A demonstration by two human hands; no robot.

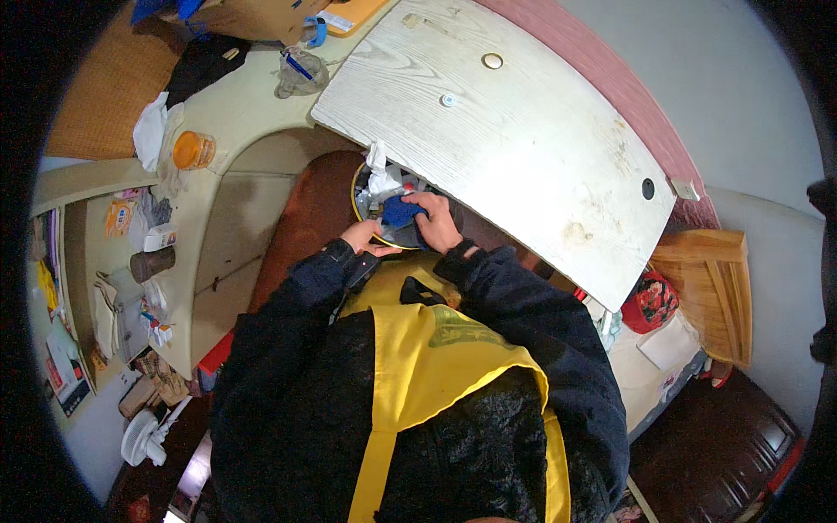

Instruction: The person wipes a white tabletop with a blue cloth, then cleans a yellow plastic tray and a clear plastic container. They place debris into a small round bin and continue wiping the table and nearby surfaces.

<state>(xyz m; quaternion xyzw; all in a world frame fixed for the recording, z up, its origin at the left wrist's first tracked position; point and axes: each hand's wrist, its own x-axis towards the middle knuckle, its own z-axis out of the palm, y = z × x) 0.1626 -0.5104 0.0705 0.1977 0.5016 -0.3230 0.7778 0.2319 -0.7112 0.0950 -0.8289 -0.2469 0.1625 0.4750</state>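
Note:
A round waste bin with a yellow rim stands partly under the white wooden tabletop, whose edge hides its far right side. Crumpled white tissue, clear plastic and other litter fill it. My right hand holds a blue cloth over the litter, inside the rim. On the near left side, my left hand grips the bin's rim, its thumb and fingers on either side.
A pale curved desk on the left carries an orange-lidded jar and a plastic bag with a blue pen. Two small round objects, one a bottle cap, lie on the tabletop. A white fan stands lower left.

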